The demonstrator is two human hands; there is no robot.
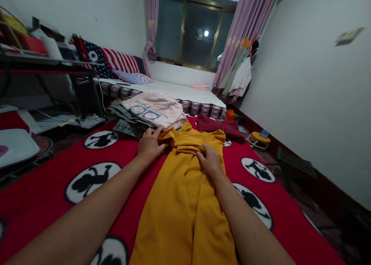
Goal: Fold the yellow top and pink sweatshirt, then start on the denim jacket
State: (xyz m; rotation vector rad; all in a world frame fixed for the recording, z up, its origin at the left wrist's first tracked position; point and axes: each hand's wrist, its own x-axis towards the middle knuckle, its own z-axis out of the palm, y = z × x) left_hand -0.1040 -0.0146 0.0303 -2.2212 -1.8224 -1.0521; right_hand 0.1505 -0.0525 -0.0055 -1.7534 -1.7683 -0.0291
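A long mustard-yellow garment [179, 187] lies lengthwise on the red blanket, gathered in folds near its far end; I cannot tell whether it is a dress or a jumpsuit. My left hand [151, 145] pinches its upper left edge between thumb and fingers. On the right side of the gathered folds, my right hand [210, 160] is closed on the cloth, its fingertips partly hidden. Just beyond my left hand is a pile of folded clothes with a printed pale pink shirt [162, 106] on top. A folded maroon garment [222, 126] lies behind the yellow one, to the right.
The red blanket [130, 183] with black-and-white round patterns covers the surface under the clothes. A bed [174, 88] stands below the window. To the left are a cluttered desk [52, 65] and a white chair [17, 147]. Small stools, one with a yellow seat [261, 137], stand right.
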